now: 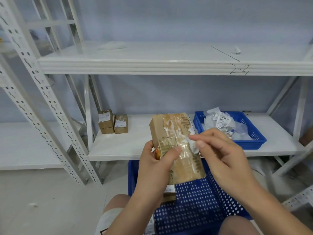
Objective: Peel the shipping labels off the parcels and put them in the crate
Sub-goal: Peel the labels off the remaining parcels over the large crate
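My left hand [156, 160] grips a brown cardboard parcel [176, 133] wrapped in clear tape, held upright in front of the lower shelf, thumb across its front. My right hand [220, 153] pinches a crumpled white label piece [193, 144] at the parcel's right edge, between thumb and forefinger. A small blue crate [254, 141] on the lower shelf at the right holds several peeled white labels [220, 121]. Below my hands a large blue perforated crate [199, 200] sits on the floor, with a labelled box [169, 192] partly hidden behind my left wrist.
Three small brown boxes [112, 122] with white labels stand at the lower shelf's left end. The white upper shelf [152, 65] carries a clear bag and a small white scrap [237, 50]. White perforated rack posts [42, 92] rise at the left. My knees show at the bottom.
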